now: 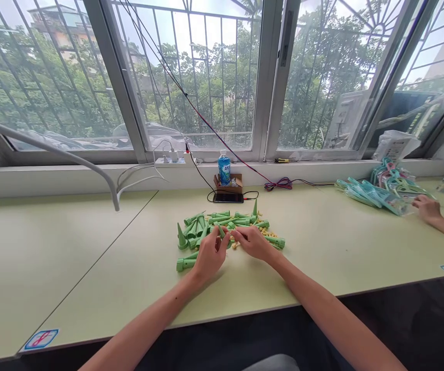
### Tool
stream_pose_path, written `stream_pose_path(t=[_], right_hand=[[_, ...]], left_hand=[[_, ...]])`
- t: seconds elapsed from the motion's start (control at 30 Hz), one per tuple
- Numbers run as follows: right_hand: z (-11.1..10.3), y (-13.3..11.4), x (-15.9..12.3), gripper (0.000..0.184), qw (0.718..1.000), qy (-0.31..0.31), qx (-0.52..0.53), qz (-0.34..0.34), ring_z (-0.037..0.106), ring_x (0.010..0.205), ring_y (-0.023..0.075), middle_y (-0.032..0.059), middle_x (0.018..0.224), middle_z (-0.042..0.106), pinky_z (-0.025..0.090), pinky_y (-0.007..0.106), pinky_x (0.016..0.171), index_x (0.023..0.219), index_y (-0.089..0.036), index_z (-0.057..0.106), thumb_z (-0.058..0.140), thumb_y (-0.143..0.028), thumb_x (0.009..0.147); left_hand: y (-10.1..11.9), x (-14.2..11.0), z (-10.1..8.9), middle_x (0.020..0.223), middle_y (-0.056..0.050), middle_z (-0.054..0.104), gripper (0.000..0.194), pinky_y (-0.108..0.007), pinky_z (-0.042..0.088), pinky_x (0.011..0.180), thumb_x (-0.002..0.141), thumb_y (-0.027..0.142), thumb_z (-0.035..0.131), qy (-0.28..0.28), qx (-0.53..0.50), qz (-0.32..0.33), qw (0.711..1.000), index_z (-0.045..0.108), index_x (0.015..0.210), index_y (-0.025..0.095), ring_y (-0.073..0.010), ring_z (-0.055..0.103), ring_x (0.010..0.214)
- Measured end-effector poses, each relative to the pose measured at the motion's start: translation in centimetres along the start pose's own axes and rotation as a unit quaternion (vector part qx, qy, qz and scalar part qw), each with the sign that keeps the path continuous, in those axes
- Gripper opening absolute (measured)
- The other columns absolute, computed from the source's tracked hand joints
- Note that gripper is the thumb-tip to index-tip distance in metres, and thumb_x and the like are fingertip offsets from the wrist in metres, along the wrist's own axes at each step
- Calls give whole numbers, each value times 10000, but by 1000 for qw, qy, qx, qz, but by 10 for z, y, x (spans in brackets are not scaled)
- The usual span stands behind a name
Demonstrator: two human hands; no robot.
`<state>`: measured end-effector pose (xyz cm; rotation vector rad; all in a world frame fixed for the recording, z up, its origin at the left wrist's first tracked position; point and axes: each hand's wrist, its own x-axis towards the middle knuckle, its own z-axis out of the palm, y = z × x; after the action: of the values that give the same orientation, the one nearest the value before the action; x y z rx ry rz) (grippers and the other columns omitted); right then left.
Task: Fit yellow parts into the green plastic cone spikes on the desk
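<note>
A heap of green plastic spikes (239,221), several with a ribbed collar at the wide end, lies on the pale yellow-green table (121,288). My left hand (211,253) is closed around one green spike (222,232) at the near edge of the heap. Close beside it, my right hand (253,242) has its fingertips pinched together by that spike; whatever is between them is too small to make out. Small yellow pieces (234,246) are scattered under and around my fingers. One spike (182,237) stands upright on its wide end at the heap's left.
Behind the heap lie a phone (228,198) with cables and a small cardboard box holding a blue bottle (224,170). On the right, another person's hand (427,208) is by wrapped light-blue hangers (372,195). A white tube (70,153) hangs over the table's left side.
</note>
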<state>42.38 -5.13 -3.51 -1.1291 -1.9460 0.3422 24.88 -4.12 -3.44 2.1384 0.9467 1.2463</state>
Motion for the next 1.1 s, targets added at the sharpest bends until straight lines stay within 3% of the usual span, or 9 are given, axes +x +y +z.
stream_pose_path(t=[0.2, 0.47, 0.67, 0.9, 1.1], right_hand=[[-1, -2, -1, 482, 1000, 1, 6, -2, 302, 512, 96, -51, 546, 363, 237, 248, 517, 609, -194, 350, 419, -495, 979], [1, -3, 0, 516, 1000, -9, -3, 5, 340, 508, 99, -28, 544, 420, 242, 257, 535, 594, -187, 368, 319, -490, 1009], [2, -3, 1, 555, 999, 3, -18, 38, 271, 472, 97, -35, 478, 329, 219, 270, 519, 541, -191, 286, 298, -498, 1003], [-1, -7, 1, 487, 1000, 11, -12, 14, 340, 507, 104, -26, 542, 427, 258, 254, 529, 598, -192, 395, 352, -477, 990], [1, -4, -1, 514, 1000, 5, -6, 12, 316, 510, 99, -29, 532, 405, 254, 253, 528, 580, -187, 379, 328, -480, 999]], left_hand=[[2, 1, 0, 549, 79, 396, 197, -220, 289, 473, 948, 398, 474, 5, 0, -6, 1000, 504, 956, 204, -101, 357, 451], [-2, -1, 0, 566, 73, 411, 192, -219, 316, 485, 954, 385, 465, -6, 21, 9, 1000, 522, 959, 202, -100, 380, 462], [-2, -2, 0, 563, 71, 414, 192, -222, 354, 511, 960, 370, 454, -22, 41, 31, 998, 536, 957, 197, -103, 418, 472], [-3, 0, 0, 583, 68, 414, 205, -217, 339, 491, 956, 383, 459, 7, 24, 9, 1000, 544, 970, 197, -100, 393, 475], [-3, -1, -1, 620, 52, 457, 180, -221, 371, 526, 958, 356, 478, -7, 28, 48, 998, 571, 960, 201, -96, 403, 503]])
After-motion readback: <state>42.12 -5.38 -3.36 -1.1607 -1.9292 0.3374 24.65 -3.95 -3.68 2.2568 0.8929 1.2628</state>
